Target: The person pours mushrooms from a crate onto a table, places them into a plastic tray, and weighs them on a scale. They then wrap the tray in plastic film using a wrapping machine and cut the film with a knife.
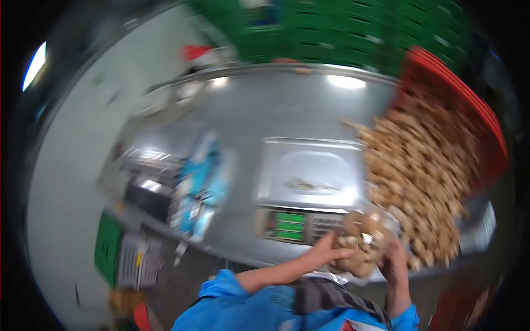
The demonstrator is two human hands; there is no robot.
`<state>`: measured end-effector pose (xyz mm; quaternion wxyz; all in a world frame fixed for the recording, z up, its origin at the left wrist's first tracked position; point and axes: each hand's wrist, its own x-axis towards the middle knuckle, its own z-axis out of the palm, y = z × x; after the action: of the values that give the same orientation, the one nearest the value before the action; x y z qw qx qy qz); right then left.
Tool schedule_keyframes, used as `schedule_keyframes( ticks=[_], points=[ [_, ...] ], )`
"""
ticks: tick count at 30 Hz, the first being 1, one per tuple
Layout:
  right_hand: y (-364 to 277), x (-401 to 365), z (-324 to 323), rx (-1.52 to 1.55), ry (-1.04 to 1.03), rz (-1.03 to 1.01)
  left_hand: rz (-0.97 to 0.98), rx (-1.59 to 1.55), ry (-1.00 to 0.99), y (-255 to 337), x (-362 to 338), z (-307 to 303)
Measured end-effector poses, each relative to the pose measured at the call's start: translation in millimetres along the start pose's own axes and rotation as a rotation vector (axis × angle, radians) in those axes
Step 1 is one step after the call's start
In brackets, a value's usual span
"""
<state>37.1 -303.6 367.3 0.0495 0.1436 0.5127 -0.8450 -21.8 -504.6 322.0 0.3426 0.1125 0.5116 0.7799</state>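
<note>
A clear plastic bag of brown mushrooms (361, 243) is held between both my hands at the front of the metal table. My left hand (330, 249) is closed on its left side, the thumb lying across the plastic. My right hand (393, 258) grips the opposite side, its fingers partly hidden and blurred. Just beyond the bag is a scale with a metal pan (309, 171), small brown bits lying on it. The scale's green display (290, 226) is lit. To the right, loose mushrooms (414, 176) spread in a large heap.
A tilted red crate (464, 105) stands behind the heap. Blue and white packaging (199, 187) lies on the left of the table (237, 110), near a dark, shiny machine (152, 182). Green crates (331, 33) are stacked at the back. A pale wall (72, 154) borders the left.
</note>
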Motion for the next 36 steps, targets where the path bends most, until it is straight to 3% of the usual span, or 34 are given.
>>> schedule_keyframes(
  ticks=[1, 2, 4, 5, 6, 7, 9, 11, 14, 15, 16, 17, 19, 21, 22, 24, 25, 26, 27, 29, 30, 31, 32, 33, 34, 35, 36],
  points=[
    [11.4, 11.0, 2.9, 0.089, -0.066, 0.015, -0.055, -0.147, 0.020, 10.1, -12.5, -11.9],
    [34.5, 24.4, -33.4, -0.097, -0.220, -0.050, 0.037, -0.261, 0.049, 1.5, -22.5, -29.4],
    [58.4, 46.2, -59.0, -1.180, 0.075, 0.126, 0.120, -0.471, 0.201, 15.2, -62.6, -56.6],
    [80.2, 55.2, -100.7, -1.949, -0.274, 0.113, 0.129, -0.542, 0.300, 20.7, -84.0, -72.4],
    [95.8, 59.1, -111.1, -2.107, -0.419, 0.193, 0.168, -0.671, 0.409, 10.2, -102.8, -100.6],
    [108.7, 58.2, -109.3, -2.079, -0.436, 0.310, 0.201, -0.803, 0.508, 1.7, -123.0, -125.7],
    [131.0, 59.1, -97.1, -1.962, -0.365, 0.418, 0.389, -0.876, 0.758, 42.3, -173.3, -143.4],
    [145.8, 57.7, -79.9, -1.921, -0.347, 0.433, 0.701, -0.683, 1.029, 63.7, -216.2, -187.9],
    [145.5, 52.9, -72.2, -1.914, -0.325, 0.475, 0.994, -0.350, 1.222, 142.6, -284.7, -274.6],
    [142.6, 49.9, -72.5, -1.914, -0.309, 0.501, 0.971, -0.311, 1.274, 192.2, -305.0, -283.9],
    [136.7, 46.1, -72.9, -1.908, -0.290, 0.526, 1.049, -0.248, 1.296, 222.0, -329.9, -324.7],
    [129.6, 41.3, -75.0, -1.899, -0.260, 0.553, 1.112, -0.112, 1.199, 247.6, -358.1, -363.5],
    [112.6, 30.9, -69.9, -1.877, -0.179, 0.556, 1.001, -0.232, 1.523, 290.6, -380.1, -409.9],
    [99.5, 22.4, -42.9, -1.846, -0.088, 0.408, 0.845, 0.020, 1.696, 282.5, -391.4, -459.7],
    [85.7, 13.5, 3.5, -1.810, 0.045, 0.239, 0.759, 0.146, 1.777, 271.8, -395.6, -485.6],
    [85.8, 20.5, 26.4, -1.747, -0.106, -0.105, 0.422, 0.448, 1.813, 234.6, -407.2, -521.8],
    [86.8, 20.8, 38.3, -1.698, -0.179, -0.268, 0.442, 0.495, 1.923, 203.4, -411.0, -553.0],
    [81.0, 19.1, 69.8, -1.717, -0.197, -0.138, 0.299, 0.661, 1.967, 189.9, -402.4, -546.1],
    [88.1, 19.4, 70.1, -1.732, -0.219, -0.178, 0.329, 0.724, 2.027, 182.7, -388.8, -529.1],
    [107.1, 27.9, 57.4, -1.762, -0.257, -0.261, 0.158, 0.868, 2.117, 162.2, -392.3, -539.1],
    [113.9, 31.2, 50.1, -1.877, -0.284, -0.458, 0.095, 0.988, 2.161, 151.2, -395.4, -550.2],
    [124.4, 37.6, 43.3, -1.842, -0.182, -0.438, 0.019, 1.067, 2.071, 144.7, -406.8, -564.5],
    [132.6, 39.9, 36.6, -1.816, -0.050, -0.397, -0.060, 1.114, 2.203, 145.5, -396.4, -557.3],
    [122.5, 43.1, 41.2, -1.827, -0.129, -0.201, -0.200, 1.229, 2.147, 137.6, -399.4, -565.2],
    [117.8, 45.3, 60.5, -1.748, -0.053, -0.169, -0.567, 1.268, 1.931, 134.2, -404.1, -576.3],
    [125.1, 51.1, 50.7, -1.812, -0.028, -0.243, -0.763, 2.085, 1.641, 95.5, -427.1, -620.1],
    [124.9, 54.1, 55.0, -1.840, -0.011, -0.257, -0.613, 2.264, 1.614, 89.0, -432.2, -626.2]
  ],
)
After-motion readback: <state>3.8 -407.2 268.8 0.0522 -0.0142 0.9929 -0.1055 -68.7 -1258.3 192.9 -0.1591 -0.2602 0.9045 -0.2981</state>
